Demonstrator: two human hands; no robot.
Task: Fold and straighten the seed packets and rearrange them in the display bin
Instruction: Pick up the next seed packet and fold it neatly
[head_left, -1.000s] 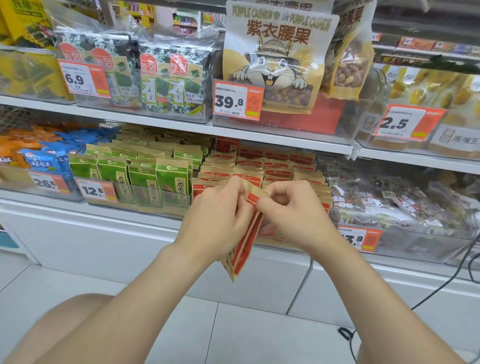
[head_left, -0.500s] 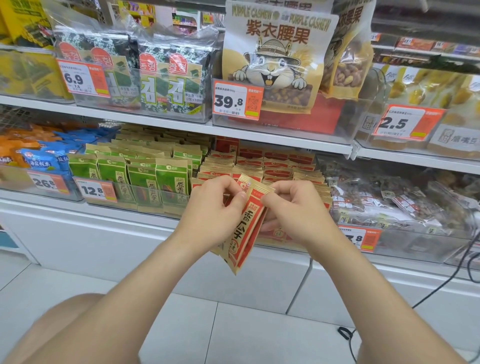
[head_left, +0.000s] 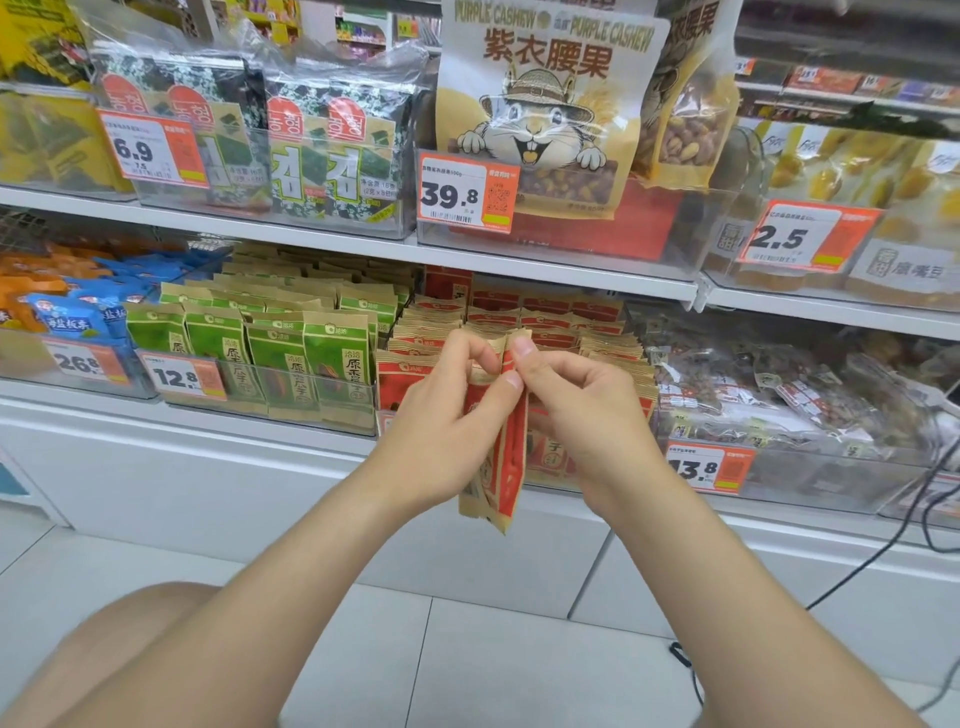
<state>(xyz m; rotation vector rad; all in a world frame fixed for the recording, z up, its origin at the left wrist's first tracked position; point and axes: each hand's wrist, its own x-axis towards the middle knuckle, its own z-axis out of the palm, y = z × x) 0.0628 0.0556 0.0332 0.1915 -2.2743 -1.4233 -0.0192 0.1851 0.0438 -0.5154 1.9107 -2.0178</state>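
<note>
On the lower shelf (head_left: 519, 270), the bin (head_left: 387, 415) is packed with red packets (head_left: 545, 306) in rows, most standing tidy, so a fair share looks sorted. Out front, clear of the bin, hangs a small bunch (head_left: 506, 467), edge-on to us. The left hand (head_left: 447, 415) pinches its top from one side, the right hand (head_left: 582, 410) from the other, fingertips meeting at the top fold. My read: folding is under way, and the bunch has yet to go into the bin.
</note>
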